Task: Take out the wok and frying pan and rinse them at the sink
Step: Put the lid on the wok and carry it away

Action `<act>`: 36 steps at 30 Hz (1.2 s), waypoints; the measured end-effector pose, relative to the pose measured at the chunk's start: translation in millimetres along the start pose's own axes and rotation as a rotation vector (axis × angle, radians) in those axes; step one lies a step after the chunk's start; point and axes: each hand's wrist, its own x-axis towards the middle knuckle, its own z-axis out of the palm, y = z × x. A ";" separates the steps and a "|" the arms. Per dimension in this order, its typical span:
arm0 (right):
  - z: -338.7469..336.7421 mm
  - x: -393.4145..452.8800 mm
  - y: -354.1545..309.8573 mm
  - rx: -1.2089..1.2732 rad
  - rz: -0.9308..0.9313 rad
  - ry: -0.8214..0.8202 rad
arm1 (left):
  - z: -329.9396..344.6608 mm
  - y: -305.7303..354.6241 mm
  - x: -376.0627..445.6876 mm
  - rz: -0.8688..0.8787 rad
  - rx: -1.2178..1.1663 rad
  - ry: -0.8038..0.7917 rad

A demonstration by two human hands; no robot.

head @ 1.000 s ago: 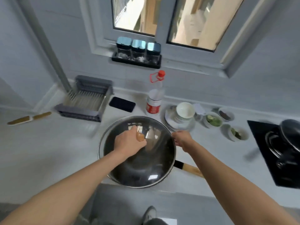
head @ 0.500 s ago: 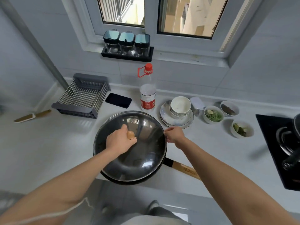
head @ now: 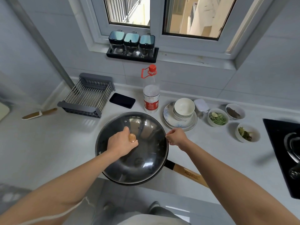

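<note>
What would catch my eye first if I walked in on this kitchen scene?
The big dark wok under a glass lid sits at the counter's near edge, its wooden handle pointing right. The left hand grips the lid's wooden knob, and the right hand pinches the rim. Behind stand a red-capped bottle and stacked bowls.

The pale countertop [head: 48, 143] carries a lidded wok [head: 138, 163], drying rack [head: 87, 96], phone [head: 122, 100], bottle [head: 151, 95], plates [head: 168, 119] and bowls [head: 218, 119].
</note>
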 end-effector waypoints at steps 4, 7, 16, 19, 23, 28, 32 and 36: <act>-0.4 0.4 3.4 0.012 -0.005 0.002 | 1.2 -0.9 -0.8 0.000 -0.003 -0.006; -0.7 0.8 6.8 0.031 -0.006 -0.001 | 1.6 0.4 -1.0 -0.009 0.001 -0.011; 1.9 -1.9 14.7 0.012 -0.001 0.025 | -0.2 4.4 -2.8 -0.020 0.015 -0.079; -1.2 -17.4 18.4 -0.032 -0.016 0.029 | 0.4 7.3 -7.1 -0.057 -0.022 -0.102; -19.3 -46.1 37.2 -0.173 0.008 -0.011 | -1.6 11.2 -14.3 -0.086 0.034 -0.061; -44.8 -107.2 75.8 -0.557 0.051 -0.106 | 5.0 30.1 -56.4 -0.047 -0.017 0.086; -38.3 -146.0 92.4 -0.536 0.063 -0.186 | 27.9 57.9 -104.8 0.028 -0.239 0.089; -16.4 -170.5 118.0 -0.236 0.179 -0.384 | 65.9 93.8 -154.8 -0.332 -0.774 -0.541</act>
